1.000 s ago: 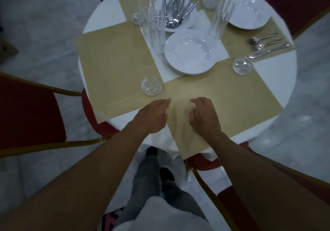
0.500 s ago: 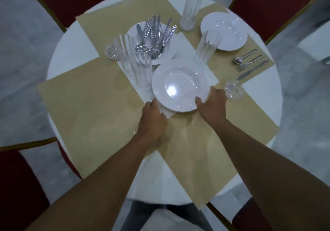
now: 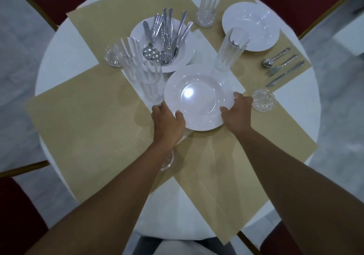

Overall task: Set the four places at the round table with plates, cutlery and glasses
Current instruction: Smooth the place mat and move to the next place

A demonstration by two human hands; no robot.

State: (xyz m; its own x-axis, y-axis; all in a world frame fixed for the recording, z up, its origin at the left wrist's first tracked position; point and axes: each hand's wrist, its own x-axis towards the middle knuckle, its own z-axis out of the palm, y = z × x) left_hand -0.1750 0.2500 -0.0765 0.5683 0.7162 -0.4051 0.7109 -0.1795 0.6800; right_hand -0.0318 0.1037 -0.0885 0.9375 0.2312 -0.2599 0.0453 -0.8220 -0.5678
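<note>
Step in hand: I am taking hold of the white round deep plate [image 3: 199, 97] in the middle of the round white surface [image 3: 65, 52]; I am judging it is meant for the place at 6 o'clock, nearest me.
Left grip: the left grip [image 3: 167, 124] is clasping the plate's rim at about 8 o'clock, with the thumb lying on top and the fingers tucking beneath.
Right grip: the right grip [image 3: 237, 115] is clasping the rim at about 4 o'clock in the same way.
Plate's whereabouts: its near edge is overhanging the beige paper placemat [image 3: 206, 176] at 6 o'clock. I cannot tell whether it is rising clear or whether another plate is lying under it.
Neighbours: two tall ribbed clear glasses [image 3: 145, 77] are standing just beside its 9 o'clock edge. A white plate holding the steel cutlery heap [image 3: 137, 36] is sitting at 11 o'clock.
Progress: only the 2 o'clock place is showing its own white plate [image 3: 251, 30] with a spoon, fork and knife [image 3: 281, 65]. I am judging three places are waiting.
Next move: I am expecting to draw the plate level toward 6 o'clock, easing it away from the glasses and centring it on the near placemat. I am also minding the small cut-glass coaster [image 3: 167, 162] lying under my left forearm.
</note>
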